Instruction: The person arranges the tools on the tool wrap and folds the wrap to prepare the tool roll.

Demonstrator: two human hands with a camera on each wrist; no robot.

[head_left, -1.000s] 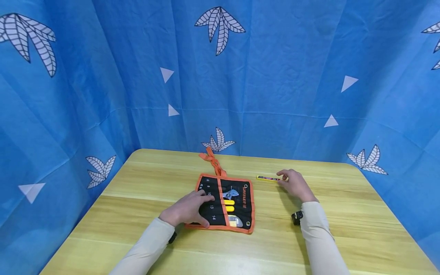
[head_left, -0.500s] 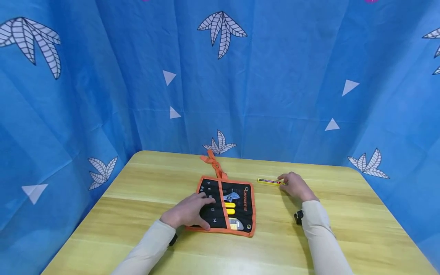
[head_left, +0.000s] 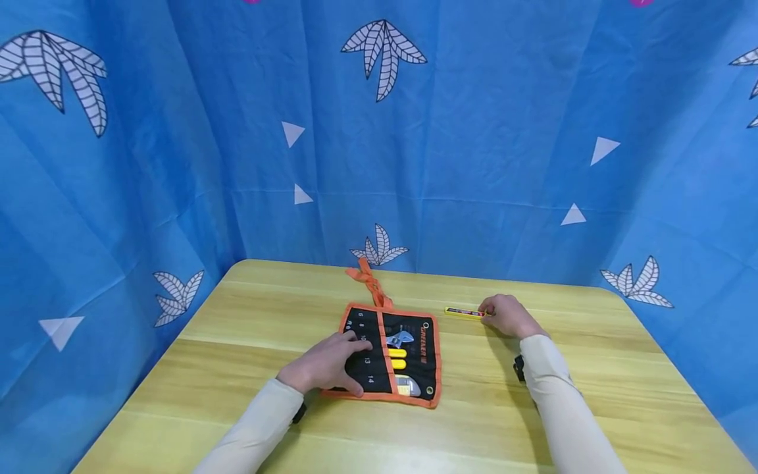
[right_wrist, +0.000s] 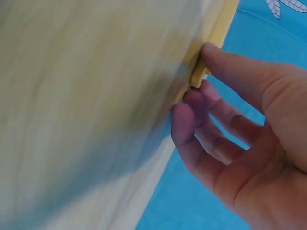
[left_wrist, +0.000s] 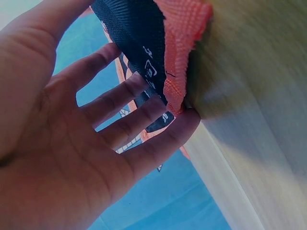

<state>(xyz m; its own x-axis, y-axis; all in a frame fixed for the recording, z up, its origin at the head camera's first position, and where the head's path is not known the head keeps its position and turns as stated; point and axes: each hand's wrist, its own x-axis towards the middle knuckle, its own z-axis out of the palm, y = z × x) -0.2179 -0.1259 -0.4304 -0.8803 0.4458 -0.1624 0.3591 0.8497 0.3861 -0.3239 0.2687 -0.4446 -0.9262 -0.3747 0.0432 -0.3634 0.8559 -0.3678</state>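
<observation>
A black tool roll [head_left: 422, 374] with orange edging lies spread out on the table, numbers printed along its pockets. My left hand [head_left: 324, 362] rests on its left part, fingers spread and nearly straight. In the left wrist view the fingertips touch the roll's orange edge [left_wrist: 176, 62]. Beyond the roll, to the right, my right hand [head_left: 508, 316] pinches the right end of a slim yellow stick-shaped case [head_left: 464, 312] with a dark and red label. The right wrist view has the thumb [right_wrist: 235, 62] on its top, with the index fingertip below.
In the roll's pockets sit an adjustable wrench [head_left: 400, 338], two yellow handles [head_left: 398, 353] and a grey-and-yellow rounded tool [head_left: 407, 386]. Orange ties [head_left: 370, 283] trail from its far edge. A blue curtain [head_left: 485, 131] hangs behind the wooden table [head_left: 604, 368].
The head view has shifted slightly. My right fingers have closed in on the end of the yellow case, and the right wrist has turned a little. The left hand stays on the roll.
</observation>
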